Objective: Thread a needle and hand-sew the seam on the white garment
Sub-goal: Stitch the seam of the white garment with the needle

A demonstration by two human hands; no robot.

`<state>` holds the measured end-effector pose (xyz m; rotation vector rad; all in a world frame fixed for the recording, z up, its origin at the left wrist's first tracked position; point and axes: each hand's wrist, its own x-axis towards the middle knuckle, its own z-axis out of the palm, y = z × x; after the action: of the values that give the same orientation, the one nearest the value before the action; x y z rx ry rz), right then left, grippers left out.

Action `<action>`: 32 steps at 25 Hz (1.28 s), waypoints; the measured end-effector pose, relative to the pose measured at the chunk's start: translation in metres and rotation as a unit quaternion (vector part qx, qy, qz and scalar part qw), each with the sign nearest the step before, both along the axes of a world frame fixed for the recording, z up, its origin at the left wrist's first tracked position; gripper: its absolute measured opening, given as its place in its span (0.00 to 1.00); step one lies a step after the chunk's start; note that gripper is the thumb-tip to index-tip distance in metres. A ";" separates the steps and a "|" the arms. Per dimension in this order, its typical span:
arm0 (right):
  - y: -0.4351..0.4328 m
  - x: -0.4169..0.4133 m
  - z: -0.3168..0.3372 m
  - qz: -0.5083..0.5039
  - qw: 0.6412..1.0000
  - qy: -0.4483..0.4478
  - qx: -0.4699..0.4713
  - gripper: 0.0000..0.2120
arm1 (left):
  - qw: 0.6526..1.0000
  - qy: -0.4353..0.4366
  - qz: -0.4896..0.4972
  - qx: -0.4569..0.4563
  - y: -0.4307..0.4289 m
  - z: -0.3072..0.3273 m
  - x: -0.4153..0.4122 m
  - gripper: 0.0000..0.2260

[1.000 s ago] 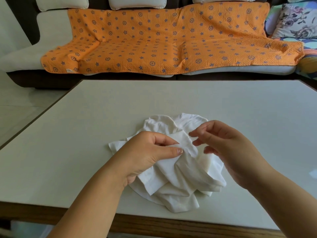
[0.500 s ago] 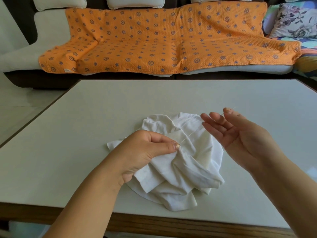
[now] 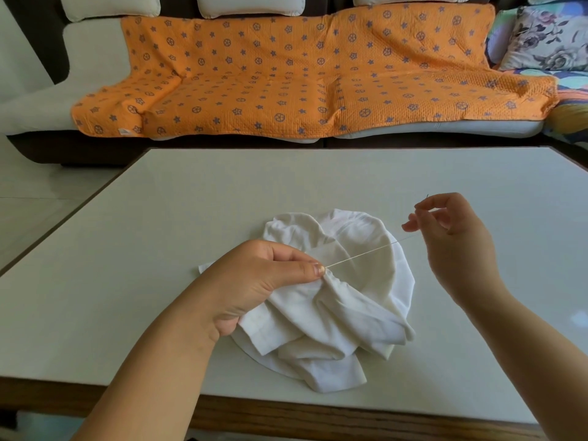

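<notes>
The left hand rests on the table with its thumb and forefinger pressed together on a fold of the white garment, clamping the cloth right at the fingertips. The rest of the garment lies crumpled on the table under and just to the right of those fingers, spilling toward the near edge. A thin pale thread comes out of the cloth at the left thumb tip and runs taut, up and to the right, to the right hand. That hand is raised above the table, beyond the garment's right edge. Its thumb and forefinger are closed together on the needle, of which only a small dark tip shows above the fingertips. Its other fingers are loosely curled. Beyond the table, well away from both hands, stands a sofa with an orange blanket and a flowered cushion.
</notes>
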<state>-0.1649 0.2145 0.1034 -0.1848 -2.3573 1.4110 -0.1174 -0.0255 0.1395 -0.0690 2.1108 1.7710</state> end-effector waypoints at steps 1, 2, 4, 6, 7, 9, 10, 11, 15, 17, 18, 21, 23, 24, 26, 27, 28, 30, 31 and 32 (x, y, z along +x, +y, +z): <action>0.001 -0.001 -0.001 0.001 1.000 0.001 0.014 0.03 | 1.000 0.000 0.000 -0.002 -0.001 0.000 0.000 0.04; 0.001 -0.002 -0.002 0.002 1.000 0.004 0.027 0.03 | 1.000 -0.001 0.000 -0.006 -0.001 0.001 0.000 0.04; 0.003 -0.003 -0.004 0.003 0.999 0.006 0.044 0.04 | 1.000 -0.002 -0.005 -0.012 -0.002 0.001 0.000 0.03; 0.004 -0.004 -0.005 0.000 0.999 0.007 0.054 0.04 | 1.000 -0.005 -0.010 -0.014 -0.002 0.002 0.001 0.03; 0.006 -0.005 -0.006 -0.002 0.998 0.007 0.057 0.04 | 1.000 -0.006 -0.011 -0.014 -0.002 0.002 0.002 0.03; 0.007 -0.005 -0.009 -0.009 0.998 0.007 0.060 0.04 | 1.000 -0.008 -0.014 -0.017 -0.002 0.002 0.002 0.03; 0.008 -0.006 -0.009 -0.012 0.998 0.007 0.058 0.04 | 1.000 -0.008 -0.016 -0.021 -0.002 0.003 0.002 0.03; 0.007 -0.005 -0.007 -0.014 0.998 0.006 0.056 0.04 | 1.000 -0.007 -0.018 -0.024 -0.002 0.003 0.002 0.03; -0.014 0.012 0.009 0.057 0.997 -0.045 -0.010 0.03 | 1.000 0.011 -0.020 -0.020 0.000 0.001 0.002 0.03; -0.035 0.031 0.012 0.138 0.987 -0.064 -0.047 0.05 | 0.999 0.030 -0.013 -0.012 0.002 0.001 0.002 0.02; -0.045 0.040 0.011 0.172 0.981 -0.066 -0.052 0.05 | 0.999 0.040 -0.008 -0.006 0.002 0.000 0.001 0.03; -0.061 0.056 0.006 0.208 0.976 -0.038 -0.044 0.05 | 0.998 0.065 -0.006 0.003 0.006 -0.001 0.000 0.05; -0.061 0.056 0.005 0.206 0.978 -0.013 -0.013 0.05 | 0.997 0.072 -0.005 0.006 0.006 -0.002 0.000 0.07; -0.059 0.055 0.005 0.205 0.979 -0.005 0.004 0.04 | 0.997 0.073 -0.006 0.007 0.006 -0.002 0.000 0.08; -0.057 0.054 0.007 0.206 0.978 0.003 0.035 0.02 | 0.997 0.072 -0.009 0.006 0.006 -0.003 0.000 0.08; -0.056 0.053 0.009 0.211 0.976 0.006 0.043 0.02 | 0.997 0.073 -0.011 0.004 0.005 -0.003 0.000 0.08; -0.054 0.053 0.010 0.218 0.975 0.010 0.050 0.02 | 0.997 0.074 -0.013 0.001 0.005 -0.003 -0.001 0.09; -0.049 0.051 0.012 0.224 0.972 0.018 0.072 0.05 | 0.997 0.077 -0.016 -0.010 0.004 -0.003 -0.001 0.09; -0.046 0.051 0.013 0.220 0.971 0.021 0.089 0.05 | 0.997 0.077 -0.019 -0.019 0.004 -0.002 -0.001 0.08; -0.044 0.050 0.014 0.212 0.971 0.028 0.107 0.05 | 0.996 0.076 -0.021 -0.029 0.004 -0.002 -0.001 0.07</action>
<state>-0.1152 0.1706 0.1171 0.4356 -2.5799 1.2944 -0.1181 -0.0220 0.1379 0.0983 2.2523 1.7407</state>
